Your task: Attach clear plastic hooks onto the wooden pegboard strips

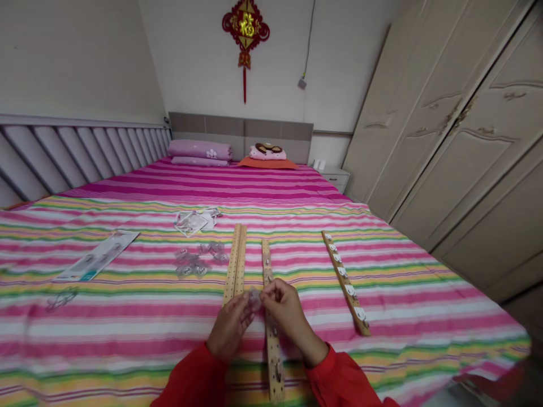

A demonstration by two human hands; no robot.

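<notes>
My left hand (231,328) and my right hand (285,314) meet low in the middle of the view, both in red sleeves. Their fingertips pinch a small clear plastic hook (254,298) between them. They hover over a perforated wooden strip (271,345) that lies lengthwise on the striped bedsheet (127,316). Just left of my hands lies a pair of wooden strips (236,261) side by side. To the right, a third wooden strip (345,282) carries several white hooks.
A pile of clear hooks (197,260) lies left of the strips. Torn packaging (195,220) sits farther back, a printed card (97,257) at the left. Pillows (199,151) rest at the headboard. A wardrobe (458,130) fills the right side.
</notes>
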